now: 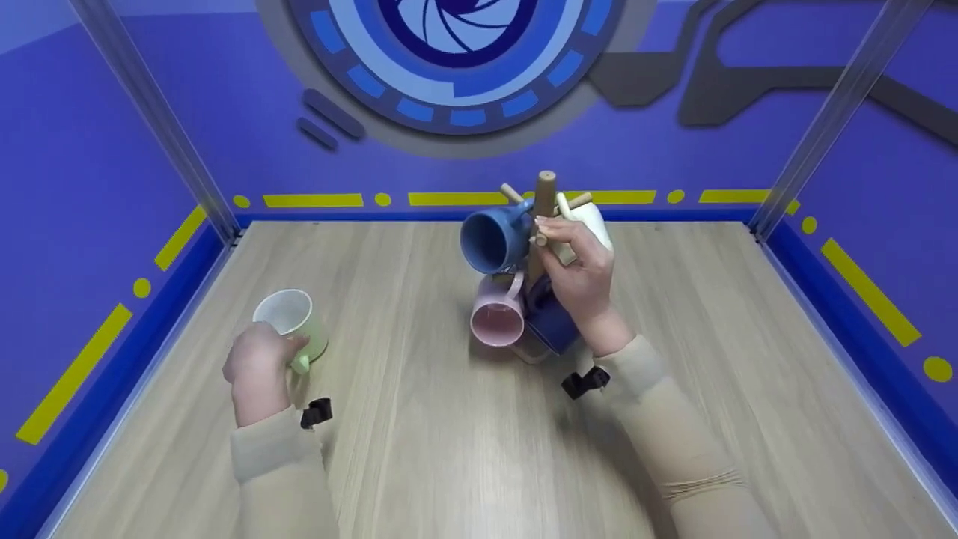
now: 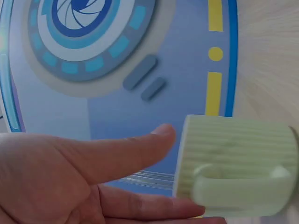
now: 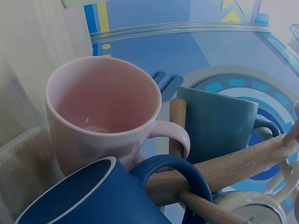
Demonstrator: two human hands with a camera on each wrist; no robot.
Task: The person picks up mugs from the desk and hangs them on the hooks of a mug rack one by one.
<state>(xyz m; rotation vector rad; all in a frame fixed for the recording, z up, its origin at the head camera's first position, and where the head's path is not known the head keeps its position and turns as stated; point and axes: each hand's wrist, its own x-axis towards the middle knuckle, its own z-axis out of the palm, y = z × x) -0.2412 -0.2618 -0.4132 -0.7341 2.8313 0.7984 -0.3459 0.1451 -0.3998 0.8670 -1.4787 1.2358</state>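
At the left of the table a pale green ribbed mug (image 1: 314, 338) stands upright, its handle toward me. My left hand (image 1: 258, 363) is beside its near side; in the left wrist view the thumb (image 2: 140, 151) is straight and the fingers reach along the mug (image 2: 243, 154). With its thumb and fingertips, my right hand (image 1: 585, 277) pinches a peg of the wooden mug tree (image 1: 546, 193). On the tree hang a blue mug (image 1: 490, 241), a pink mug (image 1: 498, 323), a dark blue mug (image 1: 555, 323) and a cream mug (image 1: 595, 221), partly behind the right hand.
The wooden table (image 1: 419, 449) is bounded by blue panels (image 1: 82, 195) at the back and sides. Metal posts (image 1: 161, 123) rise at the back corners. The tree's base (image 1: 533, 352) shows just below the hanging mugs.
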